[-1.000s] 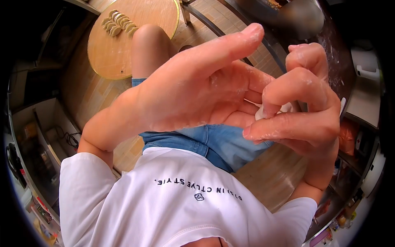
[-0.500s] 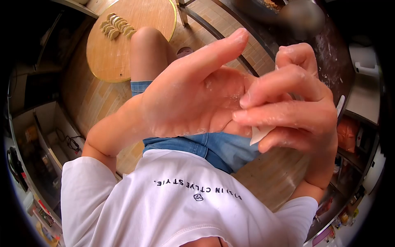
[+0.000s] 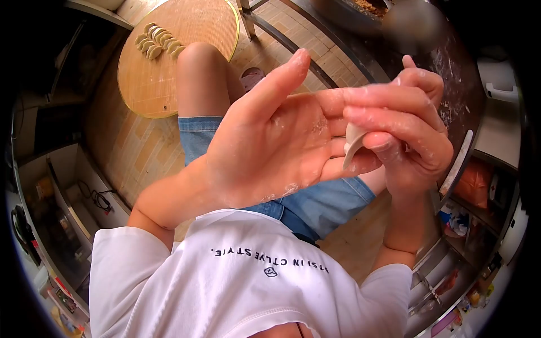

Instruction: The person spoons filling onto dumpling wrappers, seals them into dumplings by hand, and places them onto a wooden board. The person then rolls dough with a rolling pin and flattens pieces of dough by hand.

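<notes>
My left hand (image 3: 282, 135) is open, palm up, with its thumb raised and flour on the skin. Its fingers reach toward the right hand and lie behind and beneath a dumpling (image 3: 354, 145). My right hand (image 3: 408, 121) is closed on that pale, folded dumpling, pinching it between thumb and fingers. Fingers cover much of the dumpling, so only its left side and a curved edge show. Several finished dumplings (image 3: 152, 44) sit in rows on a round wooden board (image 3: 141, 84) beyond my knee.
A dark, flour-dusted tabletop (image 3: 451, 84) is at the upper right, with a bowl of brownish filling (image 3: 369, 8) at its far edge. Open shelves stand on both sides, and a black cord (image 3: 97, 194) hangs at left. A rolling-pin-like pale stick (image 3: 456, 163) shows at right.
The right hand's fingers have shifted and its thumb now shows, pressing on the dumpling. More of the dumpling is visible. The left hand has tilted slightly and its thumb has moved left.
</notes>
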Tool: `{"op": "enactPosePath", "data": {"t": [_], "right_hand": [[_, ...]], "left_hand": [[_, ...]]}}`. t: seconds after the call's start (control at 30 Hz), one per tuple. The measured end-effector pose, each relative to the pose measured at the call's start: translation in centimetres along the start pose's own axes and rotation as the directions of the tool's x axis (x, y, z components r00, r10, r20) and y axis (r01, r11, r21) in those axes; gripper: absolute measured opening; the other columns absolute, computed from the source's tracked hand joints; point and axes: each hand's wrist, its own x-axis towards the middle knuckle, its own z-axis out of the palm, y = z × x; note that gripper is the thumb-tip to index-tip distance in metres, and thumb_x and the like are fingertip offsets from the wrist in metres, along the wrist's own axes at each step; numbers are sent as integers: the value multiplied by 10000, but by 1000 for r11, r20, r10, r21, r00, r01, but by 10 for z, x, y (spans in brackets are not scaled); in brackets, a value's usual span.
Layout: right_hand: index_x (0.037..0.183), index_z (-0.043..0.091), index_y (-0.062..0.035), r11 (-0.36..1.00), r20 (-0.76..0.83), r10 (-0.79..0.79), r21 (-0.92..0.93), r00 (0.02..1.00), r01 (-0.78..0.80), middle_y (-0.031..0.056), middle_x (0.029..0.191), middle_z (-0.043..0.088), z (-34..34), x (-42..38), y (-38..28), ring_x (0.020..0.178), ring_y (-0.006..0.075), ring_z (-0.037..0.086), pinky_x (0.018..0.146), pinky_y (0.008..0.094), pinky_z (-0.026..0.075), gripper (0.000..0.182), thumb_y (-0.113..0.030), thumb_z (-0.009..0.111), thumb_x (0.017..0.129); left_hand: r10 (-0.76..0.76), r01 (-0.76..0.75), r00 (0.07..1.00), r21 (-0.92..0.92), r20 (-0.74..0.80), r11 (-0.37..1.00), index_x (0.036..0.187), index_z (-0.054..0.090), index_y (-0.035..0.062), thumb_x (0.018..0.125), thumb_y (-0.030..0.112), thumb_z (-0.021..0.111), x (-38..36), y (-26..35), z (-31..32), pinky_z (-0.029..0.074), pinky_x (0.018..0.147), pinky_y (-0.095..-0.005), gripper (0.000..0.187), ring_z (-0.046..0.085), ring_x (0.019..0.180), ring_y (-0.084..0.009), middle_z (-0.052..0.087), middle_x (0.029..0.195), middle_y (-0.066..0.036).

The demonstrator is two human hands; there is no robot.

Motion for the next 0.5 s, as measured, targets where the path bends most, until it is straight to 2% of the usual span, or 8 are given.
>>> {"op": "enactPosePath", "data": {"t": [0.07, 0.17, 0.27, 0.37, 0.47, 0.5], "right_hand": [[750, 682, -64, 1000, -82, 14, 26, 997, -12, 42, 869, 658, 4, 4, 1, 791, 187, 459, 957, 416, 362, 336, -388, 605, 796], [759, 680, -53, 1000, -82, 22, -4, 996, -23, 55, 870, 660, 4, -7, 7, 803, 180, 464, 959, 424, 359, 348, -391, 603, 798], [758, 681, -50, 997, -131, 79, 10, 988, -78, 57, 849, 664, 12, -10, 8, 806, 172, 468, 965, 426, 354, 331, -372, 616, 792], [761, 683, -47, 993, -243, 114, 58, 963, -103, 54, 833, 667, 20, -7, 9, 812, 167, 474, 970, 422, 350, 298, -340, 634, 786], [785, 684, -45, 994, -238, 81, -47, 968, -95, 55, 860, 670, 19, -16, 13, 841, 166, 478, 974, 416, 339, 280, -321, 637, 790], [763, 706, -107, 995, -317, 90, -20, 944, -102, -20, 838, 683, 24, -15, 13, 783, 136, 462, 861, 304, 339, 177, -279, 692, 727]], "left_hand": [[28, -27, 999, -30, 38, 999, 1346, 198, -102, 923, 550, 167, 1, -2, 0, 239, 1075, -476, 778, 304, 1289, -352, 300, 1377, -239], [23, -22, 998, -9, 65, 1000, 1353, 188, -95, 939, 513, 153, 2, -5, 2, 196, 1095, -456, 736, 285, 1305, -321, 291, 1388, -228], [123, -112, 992, -201, 43, 973, 1352, 175, -100, 943, 501, 169, 7, -12, 1, 181, 1105, -431, 727, 286, 1309, -294, 297, 1384, -230], [149, -150, 987, -2, 60, 989, 1349, 178, -99, 947, 486, 186, 8, -13, 0, 170, 1111, -412, 710, 281, 1313, -273, 311, 1377, -223], [156, -155, 988, -71, -1, 985, 1353, 182, -88, 950, 474, 198, 8, -17, 4, 178, 1111, -394, 692, 275, 1316, -259, 329, 1368, -215], [163, -164, 987, -84, -10, 983, 1358, 170, -85, 951, 469, 204, 9, -19, 3, 176, 1112, -393, 688, 274, 1316, -259, 325, 1371, -211]]}}
